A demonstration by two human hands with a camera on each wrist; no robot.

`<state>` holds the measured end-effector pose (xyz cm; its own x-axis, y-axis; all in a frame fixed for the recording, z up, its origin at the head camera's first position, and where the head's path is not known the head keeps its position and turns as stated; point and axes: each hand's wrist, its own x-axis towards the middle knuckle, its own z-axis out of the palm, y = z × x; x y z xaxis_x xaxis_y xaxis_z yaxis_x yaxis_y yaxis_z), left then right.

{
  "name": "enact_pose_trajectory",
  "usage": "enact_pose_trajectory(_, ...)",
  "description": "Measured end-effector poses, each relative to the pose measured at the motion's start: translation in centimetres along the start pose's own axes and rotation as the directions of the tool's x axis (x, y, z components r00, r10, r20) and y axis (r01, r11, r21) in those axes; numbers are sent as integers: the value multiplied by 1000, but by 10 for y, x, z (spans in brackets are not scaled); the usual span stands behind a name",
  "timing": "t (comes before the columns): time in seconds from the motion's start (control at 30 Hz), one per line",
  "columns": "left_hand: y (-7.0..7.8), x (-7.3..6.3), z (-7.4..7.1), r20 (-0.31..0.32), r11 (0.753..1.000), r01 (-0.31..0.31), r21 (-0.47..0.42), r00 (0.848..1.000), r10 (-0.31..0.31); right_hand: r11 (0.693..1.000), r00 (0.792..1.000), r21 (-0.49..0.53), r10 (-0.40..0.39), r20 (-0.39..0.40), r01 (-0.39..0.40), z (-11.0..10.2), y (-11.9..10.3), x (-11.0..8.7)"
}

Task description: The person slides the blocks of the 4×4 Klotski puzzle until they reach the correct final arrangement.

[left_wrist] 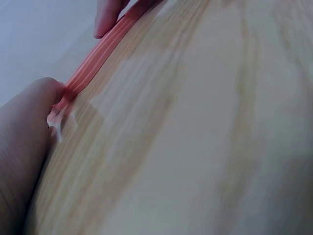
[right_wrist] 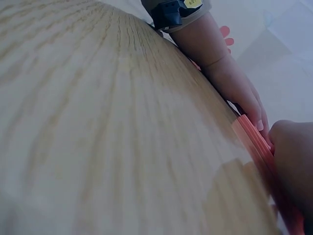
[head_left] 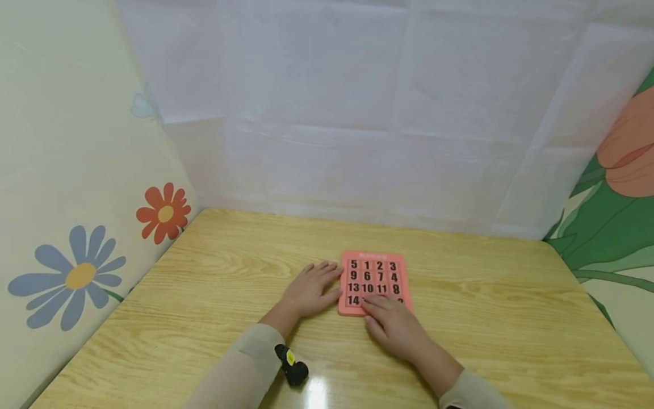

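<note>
A pink number slide puzzle [head_left: 380, 276] with black-numbered tiles lies flat on the table. Its top row reads 5, 1, 2, 3; the bottom row is partly hidden under my right fingers. My left hand [head_left: 311, 291] rests at the puzzle's left side, fingers extended, thumb and fingertips at its edge. In the left wrist view, the thumb [left_wrist: 32, 117] touches the pink rim [left_wrist: 93, 63]. My right hand [head_left: 394, 326] lies over the lower edge, its fingers reaching onto the bottom tiles. From the right wrist, that hand [right_wrist: 296, 166] appears against the puzzle's side [right_wrist: 257, 144].
The wood-grain table [head_left: 214, 255] extends around the puzzle. A white sheet [head_left: 327, 113] hangs behind it, and flower-patterned panels [head_left: 76, 159] stand at both sides. A black wrist camera [head_left: 293, 366] sits on the left cuff.
</note>
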<state>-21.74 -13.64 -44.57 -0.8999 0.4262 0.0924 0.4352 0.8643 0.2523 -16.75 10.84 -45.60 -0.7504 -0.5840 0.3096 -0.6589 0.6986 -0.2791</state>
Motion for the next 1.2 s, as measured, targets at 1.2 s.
enact_pose_trajectory(1.2,2,-1,-3,17,1000,3,2,1000,-3,997,996,21,72,47,-74,-8,11,-12)
